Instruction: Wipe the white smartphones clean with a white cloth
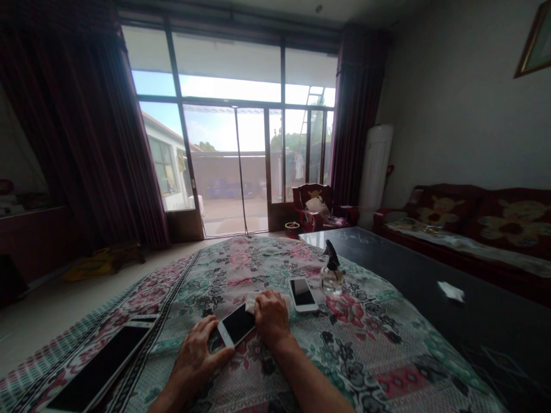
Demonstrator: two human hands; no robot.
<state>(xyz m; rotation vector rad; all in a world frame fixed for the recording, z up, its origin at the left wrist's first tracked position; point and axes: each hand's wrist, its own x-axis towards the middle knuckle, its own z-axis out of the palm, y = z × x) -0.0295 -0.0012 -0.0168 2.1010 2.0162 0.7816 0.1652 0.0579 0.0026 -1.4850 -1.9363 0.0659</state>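
Note:
My left hand is closed on the near end of a white smartphone that lies on a floral cloth. Pressed on the phone's far end, my right hand has its fingers closed on a small white cloth. A second white phone lies face up just right of that hand. Beside it stands a small clear spray bottle with a dark trigger top.
A large dark tablet and another white phone lie at the left on the cloth. A dark glossy table at the right carries a white paper scrap. A red sofa and glass doors stand behind.

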